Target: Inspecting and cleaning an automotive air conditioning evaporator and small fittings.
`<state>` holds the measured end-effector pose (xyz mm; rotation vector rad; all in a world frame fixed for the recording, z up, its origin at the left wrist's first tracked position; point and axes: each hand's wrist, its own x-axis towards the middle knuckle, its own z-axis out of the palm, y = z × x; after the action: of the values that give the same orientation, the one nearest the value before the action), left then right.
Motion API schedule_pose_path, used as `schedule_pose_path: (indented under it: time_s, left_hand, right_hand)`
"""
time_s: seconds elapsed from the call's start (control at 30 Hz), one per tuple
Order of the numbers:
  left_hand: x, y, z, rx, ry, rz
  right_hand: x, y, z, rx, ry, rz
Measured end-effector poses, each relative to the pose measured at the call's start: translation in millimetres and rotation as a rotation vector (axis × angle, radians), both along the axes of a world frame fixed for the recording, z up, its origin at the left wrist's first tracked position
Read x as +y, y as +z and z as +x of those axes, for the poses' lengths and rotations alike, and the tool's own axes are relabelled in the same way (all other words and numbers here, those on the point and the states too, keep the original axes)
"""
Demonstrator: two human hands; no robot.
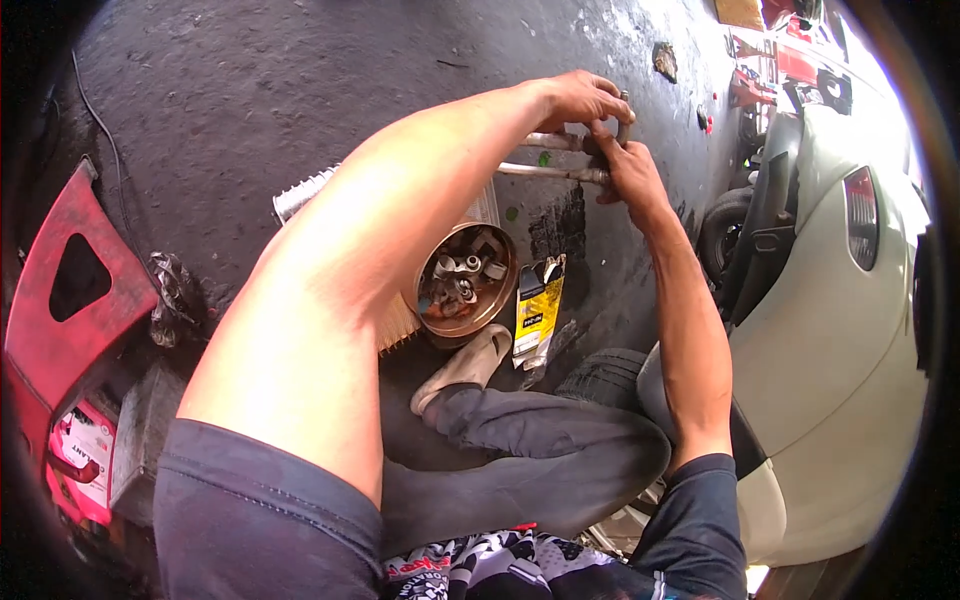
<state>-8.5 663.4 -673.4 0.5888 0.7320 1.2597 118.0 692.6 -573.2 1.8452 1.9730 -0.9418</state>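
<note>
While the left arm is reaching across the body, the left hand (580, 98) is bending its fingers against a metal part (626, 122); I can't tell whether it's gripping. The right hand (634, 176) is closing round the part's near side. Between them the part is sitting, two pale rods (548, 173) extending leftward beside the hands.

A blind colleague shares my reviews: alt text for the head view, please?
A person's left grip and right grip sit at the ends of two pale, slender rods over a dark floor. Closer in are a round metal tin of metal parts and a yellow-and-black package; a pale car stands right, a red panel left.
</note>
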Motion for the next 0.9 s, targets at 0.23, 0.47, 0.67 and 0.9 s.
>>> schedule_pose_path:
  time_s: [0.23, 0.47, 0.67, 0.9]
  left_hand:
    - [0.7, 5.8, 1.0, 0.016, -0.021, 0.019]
    - [-1.7, -0.5, 0.1, 0.002, -0.005, -0.001]
    - [4.4, -1.5, 5.5, -0.02, -0.004, 0.018]
    - [2.9, 0.5, 3.5, 0.032, 0.02, -0.002]
  right_hand:
    - [8.3, -2.2, 7.3, 0.114, 0.2, 0.11]
    - [-8.4, 1.0, -10.4, 0.036, -0.034, -0.009]
    - [5.8, 1.7, 4.5, 0.142, 0.154, 0.038]
    - [-1.8, 3.6, -6.8, -0.017, -0.05, -0.021]
